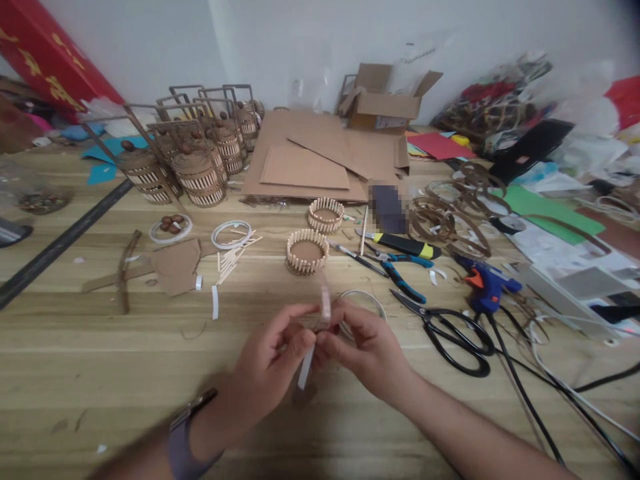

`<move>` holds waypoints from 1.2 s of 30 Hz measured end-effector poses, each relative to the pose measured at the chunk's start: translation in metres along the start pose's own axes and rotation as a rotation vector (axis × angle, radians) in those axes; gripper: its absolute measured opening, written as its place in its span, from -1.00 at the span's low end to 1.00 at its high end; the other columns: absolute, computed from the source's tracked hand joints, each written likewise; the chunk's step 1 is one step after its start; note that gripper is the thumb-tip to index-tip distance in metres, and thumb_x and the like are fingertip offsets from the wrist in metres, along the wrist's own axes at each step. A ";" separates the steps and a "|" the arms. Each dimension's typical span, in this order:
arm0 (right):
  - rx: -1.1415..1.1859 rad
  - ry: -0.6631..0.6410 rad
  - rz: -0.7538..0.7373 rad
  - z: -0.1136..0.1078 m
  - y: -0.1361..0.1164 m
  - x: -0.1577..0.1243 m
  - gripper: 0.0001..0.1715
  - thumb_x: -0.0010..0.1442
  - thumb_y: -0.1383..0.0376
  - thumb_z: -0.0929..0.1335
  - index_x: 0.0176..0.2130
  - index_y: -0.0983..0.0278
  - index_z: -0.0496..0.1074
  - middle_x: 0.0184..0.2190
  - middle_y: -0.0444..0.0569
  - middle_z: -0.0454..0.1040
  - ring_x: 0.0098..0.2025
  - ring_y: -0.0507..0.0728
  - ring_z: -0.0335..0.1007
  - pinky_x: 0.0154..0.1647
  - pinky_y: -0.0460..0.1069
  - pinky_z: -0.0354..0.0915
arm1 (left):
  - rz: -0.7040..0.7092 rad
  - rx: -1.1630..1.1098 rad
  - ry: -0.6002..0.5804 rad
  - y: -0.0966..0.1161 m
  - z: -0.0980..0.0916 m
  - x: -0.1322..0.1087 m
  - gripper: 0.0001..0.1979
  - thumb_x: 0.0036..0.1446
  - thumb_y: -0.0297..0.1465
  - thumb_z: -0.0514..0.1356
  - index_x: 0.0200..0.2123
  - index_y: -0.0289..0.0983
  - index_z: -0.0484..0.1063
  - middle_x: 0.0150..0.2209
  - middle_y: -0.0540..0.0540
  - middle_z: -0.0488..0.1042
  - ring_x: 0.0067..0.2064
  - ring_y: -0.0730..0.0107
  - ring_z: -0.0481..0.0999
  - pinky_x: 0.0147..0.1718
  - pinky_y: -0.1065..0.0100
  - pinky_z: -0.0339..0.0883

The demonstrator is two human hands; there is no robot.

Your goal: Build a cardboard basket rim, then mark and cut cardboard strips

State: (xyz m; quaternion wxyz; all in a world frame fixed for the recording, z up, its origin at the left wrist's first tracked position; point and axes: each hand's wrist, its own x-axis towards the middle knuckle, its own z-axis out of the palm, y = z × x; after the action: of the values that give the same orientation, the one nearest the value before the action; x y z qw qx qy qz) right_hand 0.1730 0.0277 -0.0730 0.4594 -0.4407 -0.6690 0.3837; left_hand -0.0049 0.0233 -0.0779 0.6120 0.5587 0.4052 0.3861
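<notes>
My left hand (277,350) and my right hand (367,343) meet above the near middle of the table, fingertips pinched together. Between them is a thin white strip (306,368) hanging down. A narrow, pale pinkish curved band (326,303) rises between the fingers, blurred, so I cannot tell whether it and the strip are one piece. A light ring (373,298) shows partly behind my right hand. Just beyond the hands stand two small round baskets with upright wooden pegs, the nearer basket (307,253) and the farther basket (326,215).
To the right lie black-handled scissors (457,337), pliers (407,280), a utility knife (407,245) and a blue glue gun (490,287) with cords. Several lidded handled baskets (197,177) stand at back left. Wooden sticks (233,260) and cardboard sheets (305,167) lie farther back.
</notes>
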 end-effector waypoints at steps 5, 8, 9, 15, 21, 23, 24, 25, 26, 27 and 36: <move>-0.047 0.234 0.007 -0.017 0.003 0.009 -0.79 0.18 0.25 0.40 -0.46 0.19 0.36 -0.52 -0.15 0.41 -0.43 0.08 0.35 -0.37 -0.01 0.29 | -0.109 -0.012 -0.030 0.003 0.001 0.000 -0.67 0.23 -0.17 0.21 -0.04 -0.25 0.49 -0.39 -0.07 0.61 -0.38 0.37 0.59 -0.41 0.43 0.46; -0.047 0.306 0.013 -0.025 0.003 0.013 -0.83 0.18 0.24 0.41 -0.43 0.20 0.39 -0.48 -0.13 0.45 -0.40 0.09 0.38 -0.33 0.00 0.32 | -0.115 0.088 -0.037 0.004 0.002 0.001 -0.81 0.19 -0.26 0.21 -0.25 -0.23 0.53 -0.42 -0.04 0.59 -0.38 0.38 0.56 -0.39 0.43 0.44; -0.045 0.316 0.008 -0.026 0.004 0.013 -0.84 0.18 0.24 0.41 -0.43 0.20 0.40 -0.47 -0.12 0.46 -0.40 0.09 0.38 -0.32 0.00 0.32 | -0.112 0.115 -0.035 0.005 0.002 0.002 -0.83 0.18 -0.27 0.20 -0.31 -0.23 0.53 -0.44 -0.03 0.58 -0.39 0.39 0.54 -0.41 0.44 0.42; -0.093 0.240 -0.084 -0.026 0.002 0.013 -0.90 0.23 0.27 0.40 -0.36 0.18 0.47 -0.43 -0.11 0.50 -0.36 0.10 0.44 -0.30 0.01 0.36 | -0.104 0.145 0.057 0.008 0.002 0.006 -0.83 0.11 -0.29 0.17 -0.45 -0.23 0.45 -0.51 0.02 0.52 -0.45 0.45 0.49 -0.45 0.47 0.35; -0.208 0.012 -0.149 -0.021 -0.004 0.013 -0.86 0.26 0.28 0.38 -0.15 0.20 0.51 -0.33 -0.06 0.57 -0.31 0.11 0.51 -0.28 -0.01 0.41 | -0.080 0.081 0.169 0.009 0.003 0.010 -0.85 0.06 -0.30 0.17 -0.48 -0.24 0.42 -0.55 0.02 0.50 -0.50 0.45 0.45 -0.50 0.46 0.34; -0.270 0.018 -0.192 -0.018 -0.005 0.011 -0.85 0.28 0.31 0.37 -0.13 0.19 0.49 -0.33 -0.07 0.57 -0.34 0.09 0.51 -0.31 -0.02 0.41 | -0.056 0.085 0.199 0.009 0.003 0.009 -0.84 0.07 -0.29 0.17 -0.48 -0.24 0.42 -0.54 0.02 0.50 -0.50 0.45 0.44 -0.51 0.46 0.34; -0.316 0.050 -0.220 -0.017 -0.006 0.009 -0.87 0.28 0.34 0.36 -0.14 0.19 0.48 -0.36 -0.09 0.56 -0.36 0.08 0.50 -0.33 -0.03 0.39 | -0.042 0.095 0.213 0.009 0.003 0.009 -0.84 0.07 -0.29 0.17 -0.48 -0.24 0.43 -0.54 0.02 0.50 -0.50 0.45 0.43 -0.52 0.46 0.33; -0.368 0.093 -0.255 -0.015 -0.008 0.007 -0.87 0.28 0.37 0.35 -0.17 0.19 0.47 -0.40 -0.11 0.54 -0.38 0.07 0.49 -0.35 -0.03 0.37 | -0.030 0.108 0.229 0.009 0.003 0.008 -0.84 0.08 -0.30 0.17 -0.47 -0.24 0.43 -0.53 0.01 0.51 -0.50 0.45 0.43 -0.52 0.46 0.33; -0.420 0.137 -0.299 -0.014 -0.009 0.005 -0.87 0.27 0.40 0.36 -0.19 0.18 0.46 -0.43 -0.13 0.52 -0.39 0.07 0.48 -0.35 -0.03 0.36 | -0.018 0.121 0.242 0.009 0.003 0.008 -0.84 0.08 -0.31 0.17 -0.47 -0.24 0.45 -0.53 0.01 0.51 -0.50 0.45 0.43 -0.53 0.47 0.32; -0.468 0.172 -0.352 -0.013 -0.011 0.003 -0.86 0.25 0.43 0.36 -0.22 0.18 0.45 -0.45 -0.14 0.51 -0.40 0.07 0.46 -0.35 -0.02 0.34 | -0.006 0.138 0.252 0.008 0.003 0.007 -0.84 0.09 -0.32 0.17 -0.47 -0.24 0.46 -0.53 0.01 0.51 -0.50 0.46 0.43 -0.53 0.47 0.32; -0.665 0.179 -0.563 -0.003 -0.015 -0.009 -0.84 0.27 0.44 0.36 -0.15 0.21 0.46 -0.40 -0.10 0.54 -0.40 0.07 0.39 -0.25 0.06 0.22 | 0.301 0.493 0.271 0.004 0.005 0.000 -0.85 0.14 -0.48 0.15 -0.40 -0.19 0.51 -0.49 0.10 0.55 -0.46 0.50 0.49 -0.43 0.51 0.31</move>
State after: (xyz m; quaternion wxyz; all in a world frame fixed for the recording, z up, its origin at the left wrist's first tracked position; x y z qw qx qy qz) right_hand 0.1744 0.0150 -0.0607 0.4354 -0.3969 -0.8074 -0.0320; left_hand -0.0006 0.0222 -0.0739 0.3344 0.6874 0.4772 0.4335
